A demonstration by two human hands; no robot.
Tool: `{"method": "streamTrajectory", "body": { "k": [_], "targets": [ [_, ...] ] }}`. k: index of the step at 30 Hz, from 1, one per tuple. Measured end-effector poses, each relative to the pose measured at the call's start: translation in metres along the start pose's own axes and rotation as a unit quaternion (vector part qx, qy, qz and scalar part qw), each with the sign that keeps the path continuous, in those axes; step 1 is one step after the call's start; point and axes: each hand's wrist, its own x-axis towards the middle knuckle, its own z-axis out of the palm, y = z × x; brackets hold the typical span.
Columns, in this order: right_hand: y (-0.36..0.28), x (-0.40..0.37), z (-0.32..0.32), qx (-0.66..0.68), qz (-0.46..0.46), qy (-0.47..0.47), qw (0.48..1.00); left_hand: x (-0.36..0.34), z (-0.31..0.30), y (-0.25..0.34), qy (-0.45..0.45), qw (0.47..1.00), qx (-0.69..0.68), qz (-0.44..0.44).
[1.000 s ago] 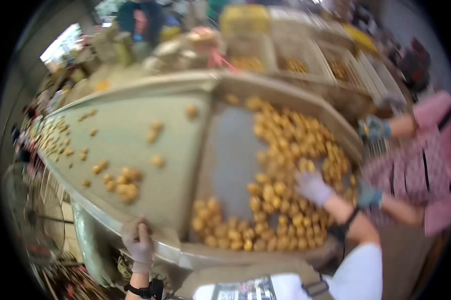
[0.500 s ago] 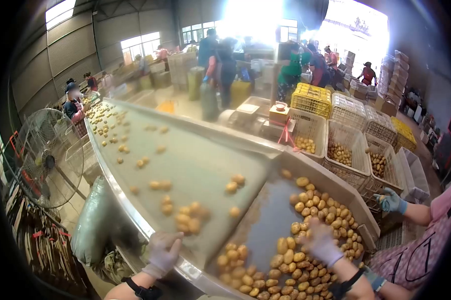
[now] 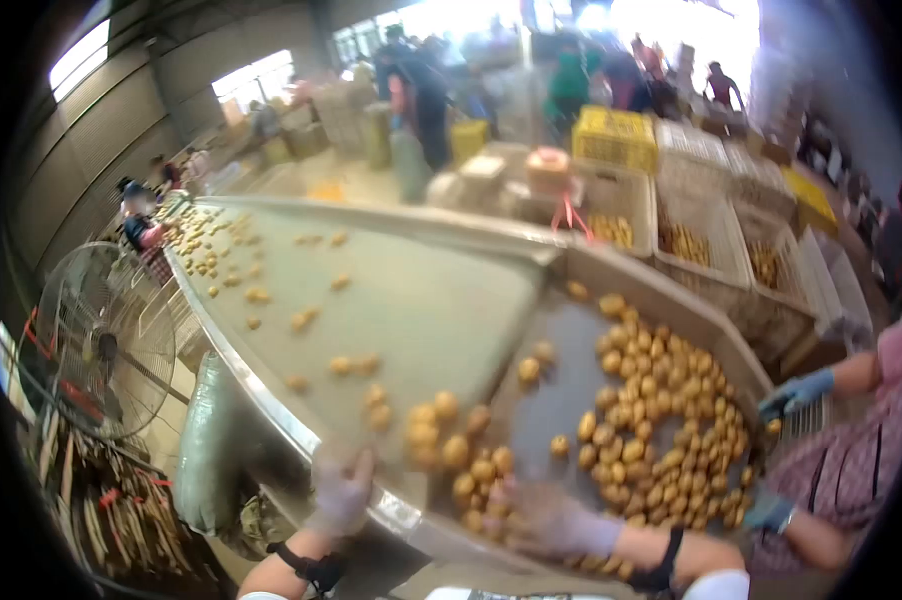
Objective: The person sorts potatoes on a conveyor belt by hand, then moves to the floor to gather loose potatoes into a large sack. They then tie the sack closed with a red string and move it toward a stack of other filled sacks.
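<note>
My left hand (image 3: 341, 490), in a pale glove, grips the metal rim (image 3: 396, 512) of the conveyor, its thumb pointing up. Over the near end of the trough, my right hand (image 3: 556, 518) is blurred by motion. Its gloved fingers look stretched out and touch potatoes (image 3: 483, 468) at the left of the trough. More potatoes arrive on the pale green belt (image 3: 431, 310) and bunch near its lower end. A large pile of potatoes (image 3: 661, 410) covers the right part of the grey trough floor (image 3: 556, 400).
At the right, a co-worker's blue-gloved hand (image 3: 797, 392) is at the trough's edge, and the other glove (image 3: 768, 510) is beside the pile. Plastic crates (image 3: 696, 255) with potatoes stand behind. A fan (image 3: 101, 340) and a green sack (image 3: 203, 450) stand left; another person (image 3: 141, 225) is at the far end.
My right hand has moved left and toward me, from the pile to the trough's left side. Potatoes have travelled down the belt. The co-worker's upper hand has lowered to the trough's edge.
</note>
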Motion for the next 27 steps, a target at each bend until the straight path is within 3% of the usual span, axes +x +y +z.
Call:
{"method": "streamTrajectory", "body": {
  "k": [1, 2, 3, 4, 5, 7, 10, 13, 16, 19, 21, 23, 26, 27],
  "targets": [
    [0.013, 0.009, -0.015, -0.022, 0.052, -0.073, 0.996, 0.001, 0.0, 0.006, -0.021, 0.999, -0.028, -0.027],
    [0.031, 0.013, -0.026, -0.041, 0.104, -0.152, 0.982, 0.003, -0.005, 0.008, -0.075, 0.997, 0.027, -0.02],
    [0.072, -0.017, 0.012, -0.002, 0.117, 0.092, 0.989, -0.002, 0.005, -0.005, -0.008, 0.999, 0.038, 0.032],
    [0.089, -0.02, -0.018, -0.063, 0.276, -0.06, 0.957, -0.003, 0.006, -0.009, -0.011, 0.999, 0.03, 0.023],
    [0.122, -0.064, 0.012, -0.153, 0.288, 0.006, 0.945, -0.004, 0.01, -0.013, -0.011, 1.0, 0.019, 0.012],
    [0.137, -0.109, -0.004, -0.218, 0.362, 0.024, 0.906, -0.004, 0.013, -0.015, -0.001, 0.999, 0.009, 0.038],
    [0.089, -0.127, -0.005, -0.094, 0.553, -0.008, 0.828, -0.003, 0.008, -0.006, -0.033, 0.999, 0.022, 0.016],
    [0.013, -0.126, -0.005, -0.071, 0.36, -0.104, 0.925, 0.001, 0.008, 0.001, -0.05, 0.999, 0.02, 0.008],
    [0.015, -0.135, -0.022, 0.057, 0.348, -0.189, 0.917, 0.0, 0.006, 0.002, -0.057, 0.998, 0.014, 0.003],
    [0.053, -0.177, -0.017, -0.075, 0.48, -0.078, 0.87, 0.001, 0.01, -0.004, -0.015, 0.999, 0.013, 0.032],
    [0.087, -0.193, -0.014, -0.019, 0.566, 0.087, 0.82, 0.004, 0.008, -0.01, -0.004, 0.996, 0.065, 0.067],
    [0.128, -0.2, -0.008, -0.095, 0.602, 0.137, 0.781, 0.008, 0.005, 0.0, -0.011, 0.996, 0.061, 0.066],
    [0.169, -0.174, 0.0, -0.073, 0.643, 0.089, 0.757, 0.008, 0.002, 0.003, 0.007, 0.998, 0.047, 0.045],
    [0.189, -0.182, 0.034, -0.167, 0.624, 0.05, 0.761, 0.007, 0.002, 0.002, 0.006, 0.998, 0.043, 0.04]
  ]
}}
